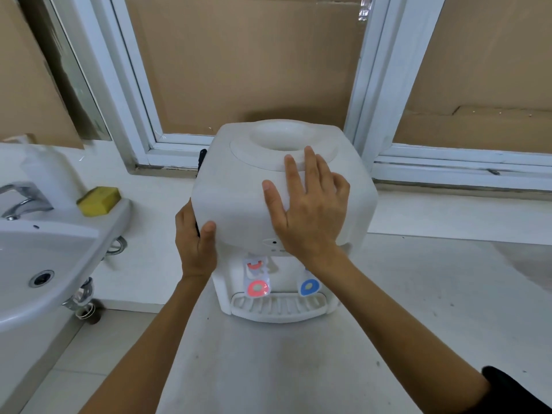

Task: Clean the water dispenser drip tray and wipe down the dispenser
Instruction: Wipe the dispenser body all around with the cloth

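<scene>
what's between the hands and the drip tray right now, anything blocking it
Nothing visible blocks it. The drip tray sits open at the dispenser's base, below the red tap and blue tap. The left hand grips the dispenser's side and the right hand rests flat on top.

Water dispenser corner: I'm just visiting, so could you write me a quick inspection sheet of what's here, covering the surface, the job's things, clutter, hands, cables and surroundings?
Surface: pale grey counter, scuffed and speckled.
Job's things: white plastic tabletop water dispenser, no bottle on its top well; slatted white drip tray in place under the red tap and blue tap.
Clutter: yellow sponge on the rim of the white ceramic sink.
Hands: left hand grips the dispenser's left front corner; right hand lies flat, fingers spread, on its top. No cloth in either.
Cables: nothing seen for certain; a dark part shows behind the dispenser.
Surroundings: white-framed windows backed with brown cardboard; chrome faucet.
</scene>
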